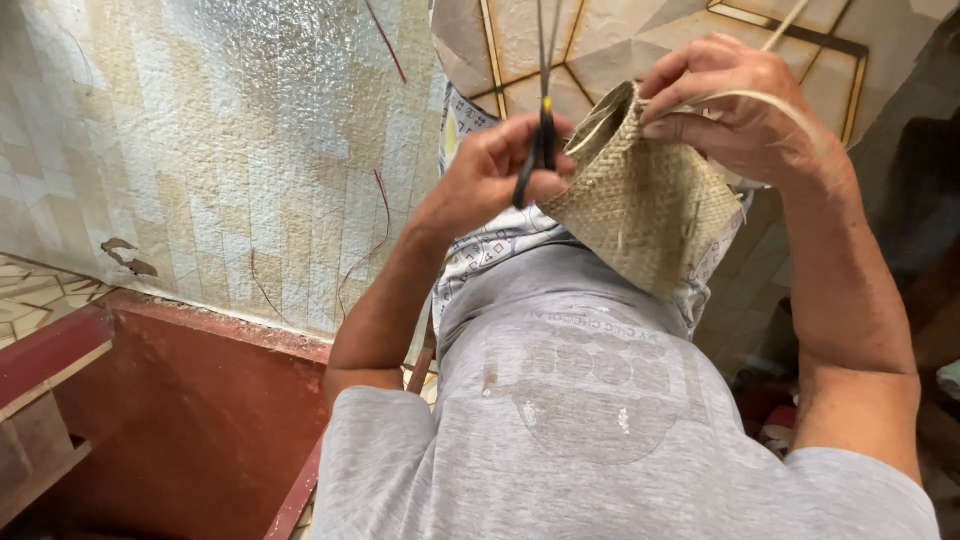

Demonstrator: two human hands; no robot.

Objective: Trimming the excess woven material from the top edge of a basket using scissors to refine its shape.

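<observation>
A small woven straw basket [650,205] rests against my lap, its mouth turned toward the upper left. My right hand [745,110] grips its rim from above, with a pale straw strand [775,100] looping over the fingers. My left hand [500,165] is closed around a pair of dark-handled scissors [545,120], blades pointing up and away, right beside the basket's rim. My grey printed shirt [590,400] fills the lower middle of the view.
A patterned mat or floor covering [220,150] in pale tan and white spreads at the left, with thin reddish strands [380,215] lying on it. A red-brown step or ledge [190,400] sits at lower left. Geometric tiled floor [620,40] lies beyond the basket.
</observation>
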